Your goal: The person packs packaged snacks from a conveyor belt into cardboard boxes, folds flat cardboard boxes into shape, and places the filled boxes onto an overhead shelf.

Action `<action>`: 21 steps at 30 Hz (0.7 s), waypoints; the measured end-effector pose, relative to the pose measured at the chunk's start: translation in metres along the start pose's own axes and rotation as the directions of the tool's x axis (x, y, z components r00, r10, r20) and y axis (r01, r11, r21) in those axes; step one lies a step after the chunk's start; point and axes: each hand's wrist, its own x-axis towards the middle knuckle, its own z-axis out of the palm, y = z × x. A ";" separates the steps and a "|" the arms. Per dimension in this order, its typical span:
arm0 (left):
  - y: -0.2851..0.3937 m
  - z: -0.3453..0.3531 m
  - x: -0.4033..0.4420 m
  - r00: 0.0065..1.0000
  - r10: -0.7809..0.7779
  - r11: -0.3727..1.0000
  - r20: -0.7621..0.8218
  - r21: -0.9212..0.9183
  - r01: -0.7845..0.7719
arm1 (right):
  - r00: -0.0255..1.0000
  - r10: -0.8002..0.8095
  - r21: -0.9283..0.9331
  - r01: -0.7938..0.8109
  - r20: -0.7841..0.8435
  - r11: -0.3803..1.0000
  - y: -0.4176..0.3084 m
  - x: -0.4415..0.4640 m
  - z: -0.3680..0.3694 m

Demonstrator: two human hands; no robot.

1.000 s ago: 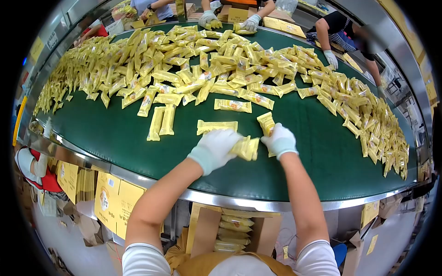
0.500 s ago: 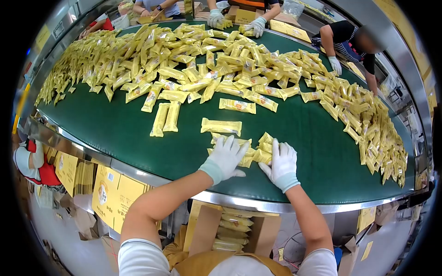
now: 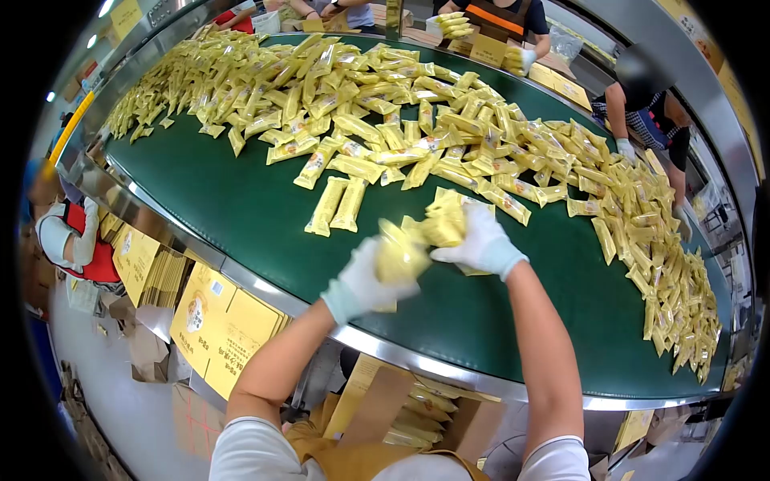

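My left hand (image 3: 362, 276), in a white glove, is closed on some yellow snack packets (image 3: 401, 253) that are smeared by motion. Beside it, my right hand (image 3: 483, 240), also gloved, grips a small stack of yellow packets (image 3: 446, 220) above the green belt (image 3: 265, 232). Both hands are close together near the front of the belt, and how many packets each one holds cannot be made out. Two packets (image 3: 337, 205) lie side by side just beyond my left hand. Behind them a large heap of the same wrapped packets (image 3: 353, 104) spreads across the belt.
A metal rail (image 3: 265, 289) edges the belt. Below it stands an open carton (image 3: 375, 405) with packets inside, and flat yellow boxes (image 3: 216, 321) lie to the left. Across the belt, a co-worker (image 3: 501, 20) holds packets; another person (image 3: 642, 112) reaches in at the right.
Packets that lay under my hands on the belt are now gripped in them and lifted. The view has shifted, and a co-worker opposite has raised a bunch of packets.
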 end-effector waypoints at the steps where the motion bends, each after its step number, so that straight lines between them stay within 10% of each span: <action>1: 0.002 -0.025 0.012 0.979 -0.181 0.903 0.094 -0.379 0.203 | 0.998 -0.025 -0.029 0.027 0.065 0.999 -0.014 0.012 0.003; 4: -0.016 -0.063 0.071 0.958 -0.118 0.880 -0.262 -0.474 -0.022 | 0.949 0.094 -0.043 -0.084 0.301 0.995 -0.041 0.021 0.017; 7: -0.022 -0.075 0.118 0.851 -0.406 0.862 -0.333 0.170 0.478 | 0.923 0.077 -0.221 0.009 0.378 0.975 -0.059 0.006 0.017; 10: -0.005 -0.059 0.134 0.856 -0.478 0.730 -0.197 0.453 0.512 | 0.935 -0.037 -0.203 0.115 0.353 0.972 -0.037 -0.035 0.029; 11: 0.016 -0.062 0.143 0.744 -0.662 0.645 0.084 0.570 0.509 | 0.948 -0.058 -0.214 0.130 0.311 0.968 -0.030 -0.051 0.030; 13: 0.021 -0.028 0.127 0.849 -0.476 0.471 -0.228 0.750 0.465 | 0.969 -0.095 -0.247 0.151 0.226 0.957 -0.013 -0.089 0.028; 17: 0.016 0.005 0.080 0.984 -0.178 0.445 0.029 0.894 0.054 | 0.991 0.013 -0.204 0.014 0.132 0.979 0.009 -0.150 0.023; 21: 0.004 0.016 0.041 0.999 0.040 0.458 0.009 0.888 -0.027 | 1.000 -0.026 -0.217 0.022 -0.016 0.976 0.013 -0.186 0.025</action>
